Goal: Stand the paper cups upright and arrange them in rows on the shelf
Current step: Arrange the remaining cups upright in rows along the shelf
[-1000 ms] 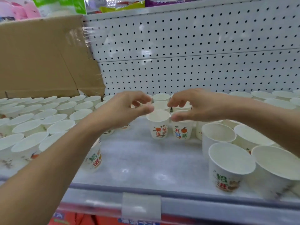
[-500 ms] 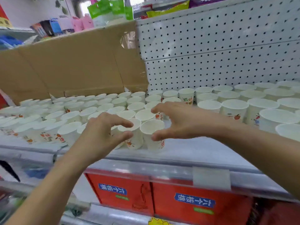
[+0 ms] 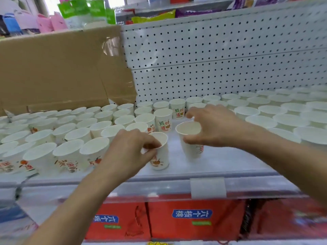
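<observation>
Two white paper cups with red and orange print stand upright near the front of the shelf [image 3: 221, 167]. My left hand [image 3: 129, 151] pinches the rim of the left cup [image 3: 161, 156], thumb outside and fingertips inside. My right hand [image 3: 212, 126] holds the right cup [image 3: 191, 149] at its rim, thumb on the near side and fingers arched over the top. Several more upright cups [image 3: 162, 121] stand in rows just behind them.
Rows of upright cups [image 3: 70, 131] fill the shelf to the left, and more cups [image 3: 276, 112] cover the right. A cardboard sheet [image 3: 58, 71] leans at the back left against the white pegboard [image 3: 221, 55]. Red boxes [image 3: 192, 220] sit on the shelf below.
Both hands have come down onto the two front cups and taken hold of their rims. The right cup now stands apart from the left one. The view has dropped and pulled back.
</observation>
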Motion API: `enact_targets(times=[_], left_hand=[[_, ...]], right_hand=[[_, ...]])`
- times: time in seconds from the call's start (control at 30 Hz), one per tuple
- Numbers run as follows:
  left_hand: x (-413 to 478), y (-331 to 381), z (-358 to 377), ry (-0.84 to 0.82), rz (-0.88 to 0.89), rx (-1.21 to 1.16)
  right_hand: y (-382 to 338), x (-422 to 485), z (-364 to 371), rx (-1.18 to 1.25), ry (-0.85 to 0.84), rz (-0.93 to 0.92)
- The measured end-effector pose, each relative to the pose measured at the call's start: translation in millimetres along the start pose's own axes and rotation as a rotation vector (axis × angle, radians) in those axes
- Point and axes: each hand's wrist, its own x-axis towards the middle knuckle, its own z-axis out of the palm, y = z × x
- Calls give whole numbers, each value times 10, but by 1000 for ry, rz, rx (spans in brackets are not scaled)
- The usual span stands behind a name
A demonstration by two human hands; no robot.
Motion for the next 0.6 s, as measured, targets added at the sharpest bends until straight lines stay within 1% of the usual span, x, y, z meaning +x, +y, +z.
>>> enact_targets(times=[0.1, 0.17, 0.3, 0.37, 0.4, 0.47, 0.5, 0.53, 0.6], left_hand=[[328, 273, 217, -34, 64, -64], [545, 427, 347, -58, 74, -95], [799, 604, 544, -126, 66, -80], [820, 592, 577, -126, 65, -108], [824, 552, 572, -93, 54, -137], [828, 434, 523, -27, -23, -264], [827, 372, 493, -26, -70, -344], [827, 316, 476, -51, -110, -407], [826, 275, 486, -130, -160, -454]], right_hand=[[361, -182, -85, -111, 11, 107], [517, -215, -55, -177, -3, 147], [686, -199, 88, -285, -23, 133], [747, -197, 96, -248, -47, 120], [783, -203, 61, -206, -52, 120], [881, -228, -51, -87, -23, 98], [937, -247, -111, -24, -11, 61], [988, -268, -163, 23, -12, 16], [1041, -309, -195, 50, -59, -51]])
